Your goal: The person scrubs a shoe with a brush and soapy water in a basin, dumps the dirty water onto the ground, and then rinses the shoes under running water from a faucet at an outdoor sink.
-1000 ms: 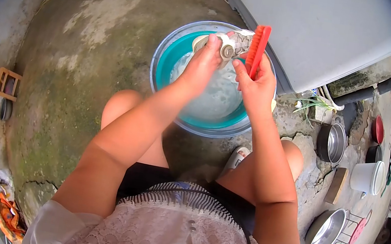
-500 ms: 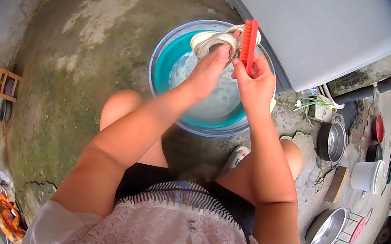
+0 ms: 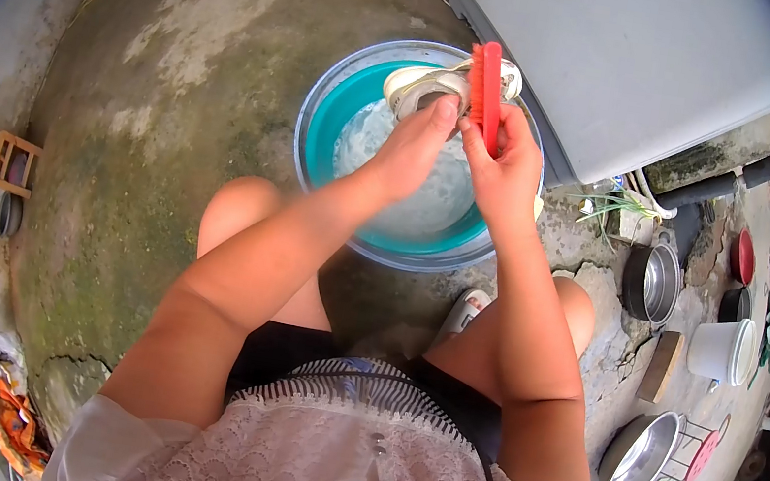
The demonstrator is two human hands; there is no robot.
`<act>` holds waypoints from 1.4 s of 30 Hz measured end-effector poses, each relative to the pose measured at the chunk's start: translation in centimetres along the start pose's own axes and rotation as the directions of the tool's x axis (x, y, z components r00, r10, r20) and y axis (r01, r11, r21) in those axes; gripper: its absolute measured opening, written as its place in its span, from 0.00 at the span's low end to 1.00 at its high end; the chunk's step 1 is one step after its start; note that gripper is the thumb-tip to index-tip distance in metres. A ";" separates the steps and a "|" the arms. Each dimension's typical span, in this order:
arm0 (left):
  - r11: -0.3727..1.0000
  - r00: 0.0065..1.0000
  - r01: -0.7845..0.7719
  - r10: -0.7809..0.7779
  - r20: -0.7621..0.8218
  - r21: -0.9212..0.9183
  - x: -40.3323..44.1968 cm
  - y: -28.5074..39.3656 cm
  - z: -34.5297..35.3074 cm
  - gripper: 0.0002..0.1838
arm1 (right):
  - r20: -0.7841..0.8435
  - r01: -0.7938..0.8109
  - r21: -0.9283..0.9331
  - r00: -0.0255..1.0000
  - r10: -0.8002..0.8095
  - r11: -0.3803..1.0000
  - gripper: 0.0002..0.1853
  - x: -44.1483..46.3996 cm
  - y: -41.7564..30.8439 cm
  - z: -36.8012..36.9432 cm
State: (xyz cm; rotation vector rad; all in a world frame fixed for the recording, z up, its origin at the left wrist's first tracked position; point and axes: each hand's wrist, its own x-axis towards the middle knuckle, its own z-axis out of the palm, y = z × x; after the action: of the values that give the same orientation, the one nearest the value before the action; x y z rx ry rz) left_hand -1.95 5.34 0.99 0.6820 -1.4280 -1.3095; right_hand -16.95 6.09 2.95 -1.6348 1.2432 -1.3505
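A pale shoe [image 3: 410, 85] is gripped in my left hand [image 3: 411, 145], over the far side of a teal basin [image 3: 325, 122]. My fingers are partly hidden by the shoe. My right hand [image 3: 504, 164] is closed around the lower end of a red scrubbing brush [image 3: 492, 92]. The brush stands nearly upright, its orange-red bristles facing left against the shoe. Cloudy, foamy water [image 3: 420, 206] fills the lower part of the basin, which sits within a wider grey-blue rim [image 3: 303, 144].
A large grey-white appliance-like box [image 3: 620, 67] stands just beyond the basin at right. Farther right are metal pots [image 3: 659, 284], a white bucket [image 3: 719, 350], a wooden block [image 3: 661, 366] and a metal bowl [image 3: 639, 460]. A small wooden chair [image 3: 10, 163] is by the left wall.
The brush has tilted, its top leaning left, and its bristles have moved onto the shoe. The shoe has shifted slightly to the right. Both hands keep their hold.
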 end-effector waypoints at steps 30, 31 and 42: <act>0.953 0.909 0.131 -0.226 -0.349 -0.275 0.8 -1.2 -0.2 0.13 | 0.020 0.094 -0.507 0.995 -0.098 0.857 0.20 0.3 1.2 0.0; 0.947 0.898 0.115 -0.228 -0.376 -0.300 0.9 -1.2 -0.4 0.13 | 0.053 0.137 -0.405 0.991 -0.126 0.904 0.19 -0.4 1.9 0.7; 0.984 0.903 0.148 -0.176 -0.392 -0.100 0.8 -0.7 -1.2 0.15 | 0.070 0.182 -0.041 0.981 -0.179 0.982 0.19 -1.3 2.5 0.9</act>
State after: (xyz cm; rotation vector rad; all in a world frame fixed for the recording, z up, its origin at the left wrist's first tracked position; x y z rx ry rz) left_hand -1.20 3.99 0.45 0.9778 -1.0064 -1.2507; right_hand -16.73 6.47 -0.02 -1.8479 1.1177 -1.3719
